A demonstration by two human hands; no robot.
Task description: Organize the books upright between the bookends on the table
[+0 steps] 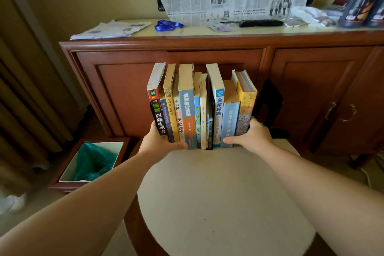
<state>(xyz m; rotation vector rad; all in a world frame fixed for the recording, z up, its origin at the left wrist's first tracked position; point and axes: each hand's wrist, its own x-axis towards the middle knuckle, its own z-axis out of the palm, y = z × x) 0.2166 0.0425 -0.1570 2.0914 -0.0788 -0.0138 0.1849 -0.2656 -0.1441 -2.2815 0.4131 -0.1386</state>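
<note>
While both hands press inward on the ends of the row of books, the step in hand looks like squeezing the row tight so that it stands as one block on the round desk. The left hand is cupped against the black-spined book at the left end, thumb curled across the lower spines; the right hand is clamped on the yellow-topped book at the right end, thumb laid along the foot of the pale blue one beside it. Neither hand is fully closed; each grips by pressure against the stack.

The books stand upright, spines toward the person, near the far rim of the desk, with the leftmost leaning slightly outward at the top. A black bookend stands just beside the right end of the row, behind the right hand; whether it touches the last book I cannot tell. No bookend shows at the left end, which may be hidden by the books or absent.

My judgement: the next move calls for sliding the block sideways against the black bookend and squaring the leaning book, keeping pressure even so the middle volumes do not buckle.

Room is tight behind: the wooden cabinet rises close beyond the rim. Toward the person the desk is open. Off the left edge sits a lined waste bin.
</note>
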